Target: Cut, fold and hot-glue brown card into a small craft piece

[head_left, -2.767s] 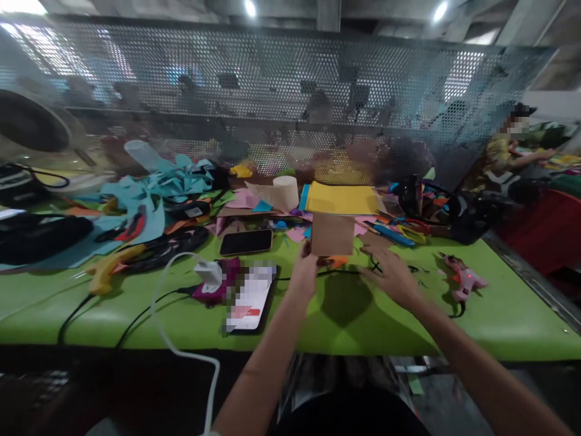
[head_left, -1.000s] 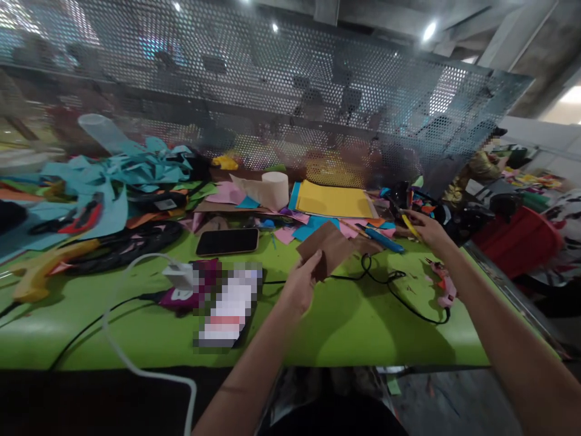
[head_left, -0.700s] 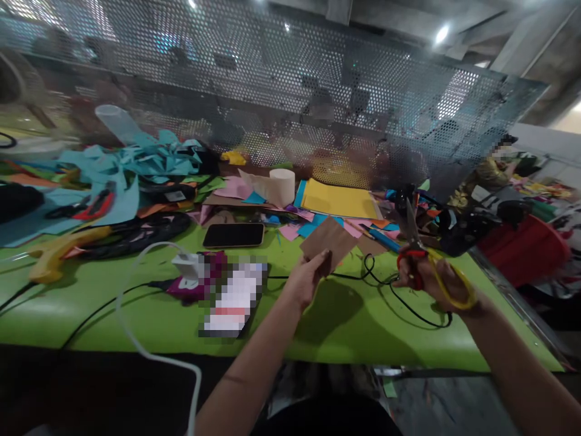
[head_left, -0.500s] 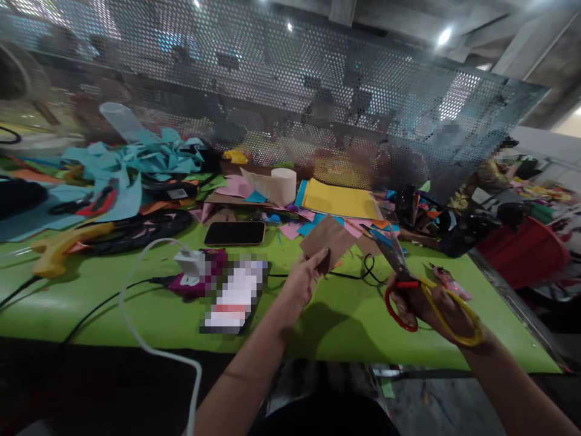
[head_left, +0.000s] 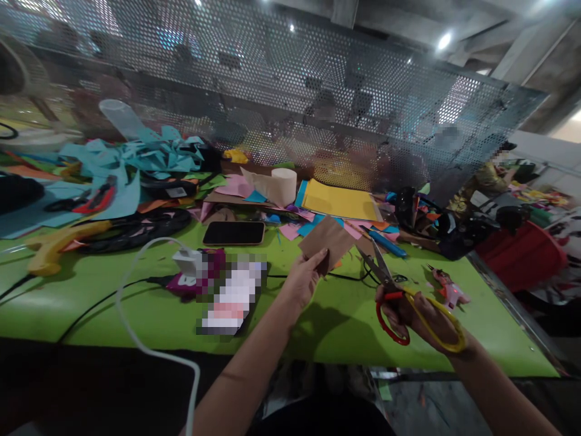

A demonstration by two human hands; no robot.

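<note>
My left hand [head_left: 303, 280] pinches a corner of a brown paper square [head_left: 328, 240] and holds it tilted above the green table [head_left: 136, 306]. My right hand [head_left: 424, 320] has its fingers through the red and yellow loops of a pair of scissors [head_left: 394, 290]. The scissor blades are parted and point up and left toward the paper's right edge, a short gap away from it.
A black phone [head_left: 233, 232], a white charger [head_left: 188, 261] with cord, a yellow glue gun [head_left: 57, 245] and blue paper scraps [head_left: 131, 163] lie left. A yellow sheet [head_left: 339, 201], a tape roll [head_left: 285, 184] and a pink glue gun [head_left: 447, 290] lie behind and right. Another person [head_left: 488, 175] works far right.
My right hand reached right, picked up the scissors and brought them down and left toward the paper, with the blades now parted. My left hand kept hold of the brown paper.
</note>
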